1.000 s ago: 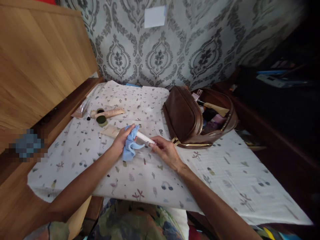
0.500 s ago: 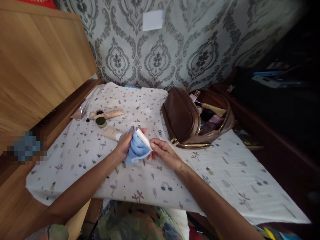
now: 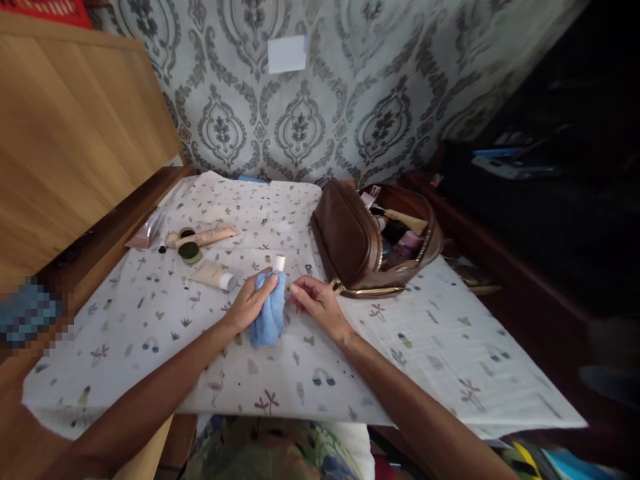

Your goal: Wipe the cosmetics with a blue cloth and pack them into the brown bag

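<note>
A small blue cloth (image 3: 270, 317) is wrapped round a slim whitish tube, and my left hand (image 3: 250, 300) is closed on both. Only the tube's pale end (image 3: 281, 263) sticks out above the cloth; the rest is covered. Just right of the cloth is my right hand (image 3: 320, 305), its fingers loosely bent and a little apart, with nothing visible in them. Left of my left hand lies a beige squeeze tube (image 3: 210, 275) with a white cap.
A brown cosmetic bag (image 3: 350, 233) stands unzipped on the right, filled with cosmetics. At the left lie a peach tube (image 3: 207, 236), a dark green-lidded jar (image 3: 190, 252) and a clear pinkish pouch (image 3: 145, 231). A patterned white cloth (image 3: 350, 387) covers the table; a wooden panel (image 3: 85, 107) borders the left.
My right hand has come off the wrapped tube and sits apart on its right. The tube has turned from slanted to nearly upright in my left hand. The view has shifted slightly.
</note>
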{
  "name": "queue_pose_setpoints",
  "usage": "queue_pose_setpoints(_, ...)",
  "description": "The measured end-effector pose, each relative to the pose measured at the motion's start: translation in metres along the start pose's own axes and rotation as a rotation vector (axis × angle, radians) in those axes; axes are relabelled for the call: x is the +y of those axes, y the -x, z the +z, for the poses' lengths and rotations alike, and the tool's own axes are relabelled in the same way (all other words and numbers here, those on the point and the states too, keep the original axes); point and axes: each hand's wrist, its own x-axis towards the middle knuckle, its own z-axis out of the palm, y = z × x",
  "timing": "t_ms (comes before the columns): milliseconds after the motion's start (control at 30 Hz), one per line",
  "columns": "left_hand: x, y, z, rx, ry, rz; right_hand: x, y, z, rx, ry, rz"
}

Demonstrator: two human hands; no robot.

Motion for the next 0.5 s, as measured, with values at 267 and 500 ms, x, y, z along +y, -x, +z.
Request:
queue_pose_setpoints(267,0.002,0.004,0.004,-0.115,-0.164,0.049,-0.019,0.007,-0.004,0.006,-0.107,-0.081)
queue_pose_setpoints(500,0.011,-0.001,0.019,-0.045,-0.066,-0.082,-0.045,0.028,-0.023,0.088,-0.130,-0.095)
